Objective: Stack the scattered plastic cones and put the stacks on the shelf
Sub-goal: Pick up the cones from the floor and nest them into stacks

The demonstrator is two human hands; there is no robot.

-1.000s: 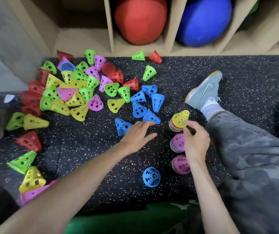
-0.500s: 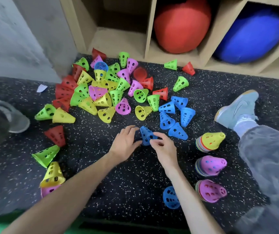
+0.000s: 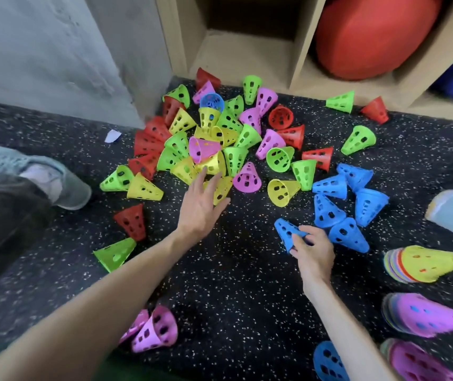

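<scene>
I see the right hand (image 3: 312,250) pinching a blue cone (image 3: 285,232) by its wide rim, thumb and fingers pressed against the plastic, narrow tip pointing far-left. This cone sits just left of a cluster of blue cones (image 3: 349,199) lying on the speckled black floor mat (image 3: 233,284). The left hand (image 3: 200,207) is spread, fingers extended and holding nothing, fingertips over a yellow cone (image 3: 221,188) at the near edge of the mixed pile (image 3: 220,138). Three finished stacks lie on their sides at near right: a yellow-topped stack (image 3: 423,264), a purple-topped stack (image 3: 423,316), and another purple-topped stack (image 3: 417,362). The wooden shelf (image 3: 296,50) stands at the far side and holds a red ball (image 3: 371,34).
</scene>
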